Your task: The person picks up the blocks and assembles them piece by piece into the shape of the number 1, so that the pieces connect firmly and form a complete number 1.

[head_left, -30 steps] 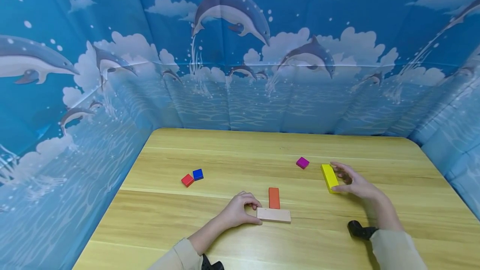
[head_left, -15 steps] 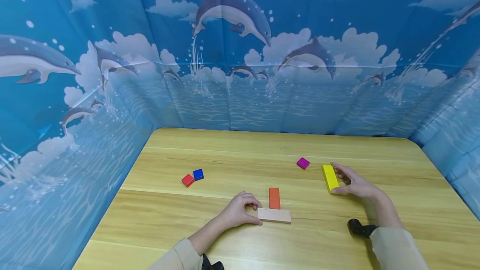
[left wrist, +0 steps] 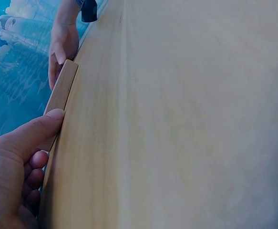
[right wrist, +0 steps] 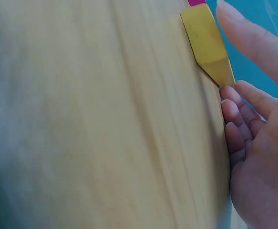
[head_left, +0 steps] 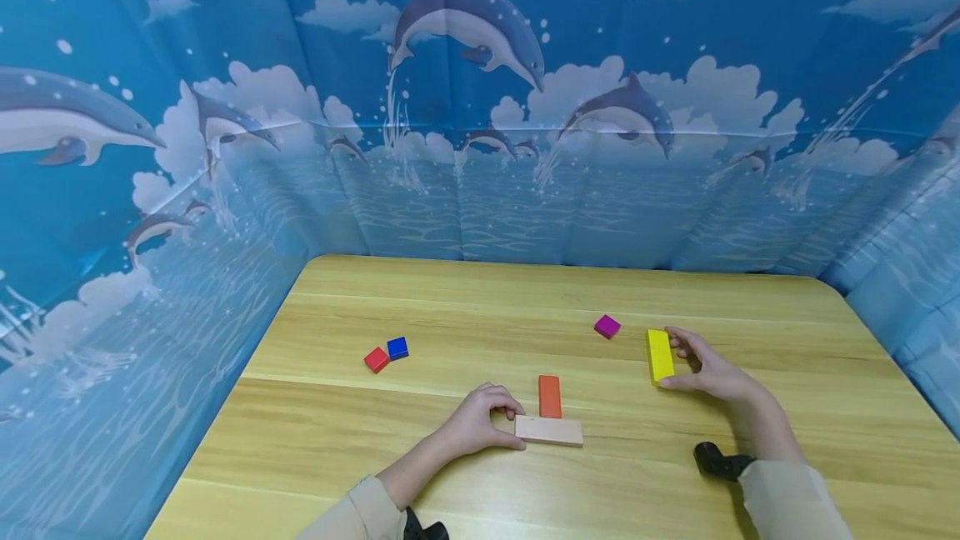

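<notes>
My left hand (head_left: 476, 422) pinches the left end of a flat, plain wooden block (head_left: 549, 431), thumb on its near side and fingers behind. In the left wrist view the thumb presses along this wooden block (left wrist: 62, 90). An orange block (head_left: 550, 397) lies lengthwise behind it, its near end against the wooden one, forming a T. Farther right, my right hand (head_left: 712, 369) holds a yellow block (head_left: 660, 355) lying on the table, thumb at the near end and fingers at the far end. The right wrist view shows fingertips at a corner of the yellow block (right wrist: 205, 36).
A magenta block (head_left: 607, 326) lies left of and slightly behind the yellow one. At the left, a red block (head_left: 377, 359) and a blue block (head_left: 397, 347) sit corner to corner. A dolphin-print curtain (head_left: 495, 215) stands behind the wooden table (head_left: 337, 457).
The yellow block has turned slightly in my right hand, its near end swinging left so it points straighter away. My left hand, the wooden block and the orange block stay put.
</notes>
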The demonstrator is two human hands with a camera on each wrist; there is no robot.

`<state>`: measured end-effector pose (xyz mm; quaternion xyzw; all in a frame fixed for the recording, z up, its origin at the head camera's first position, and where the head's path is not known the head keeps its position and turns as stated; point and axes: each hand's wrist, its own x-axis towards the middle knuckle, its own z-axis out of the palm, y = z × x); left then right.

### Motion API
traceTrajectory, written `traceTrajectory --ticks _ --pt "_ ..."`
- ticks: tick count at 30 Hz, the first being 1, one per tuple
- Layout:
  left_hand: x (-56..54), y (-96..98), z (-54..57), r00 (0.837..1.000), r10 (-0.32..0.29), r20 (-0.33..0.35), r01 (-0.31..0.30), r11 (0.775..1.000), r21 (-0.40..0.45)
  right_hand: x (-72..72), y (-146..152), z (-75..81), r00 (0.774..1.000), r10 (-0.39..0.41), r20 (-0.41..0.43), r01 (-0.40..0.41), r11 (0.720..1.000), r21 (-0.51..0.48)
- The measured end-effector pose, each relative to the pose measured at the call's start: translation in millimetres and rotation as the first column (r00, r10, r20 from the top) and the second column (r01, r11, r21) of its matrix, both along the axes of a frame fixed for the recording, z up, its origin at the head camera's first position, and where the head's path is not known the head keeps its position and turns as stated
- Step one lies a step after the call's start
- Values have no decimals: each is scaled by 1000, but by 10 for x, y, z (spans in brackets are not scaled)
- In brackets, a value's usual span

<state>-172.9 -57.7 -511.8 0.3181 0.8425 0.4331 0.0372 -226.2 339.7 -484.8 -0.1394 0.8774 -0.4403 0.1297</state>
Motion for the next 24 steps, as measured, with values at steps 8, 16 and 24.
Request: traceTrajectory --ticks 8,16,24 --pt "6 1 5 1000 -1 -13 1 1000 -5 -2 34 -13 1000 17 20 -17 1000 12" --pt "-6 -12 23 1000 -5 -16 5 1000 -8 -12 27 -26 1000 -19 -2 19 999 38" --pt "-25 -23 34 1000 -8 -11 8 1000 -6 7 -17 -28 997 -52 -59 55 997 53"
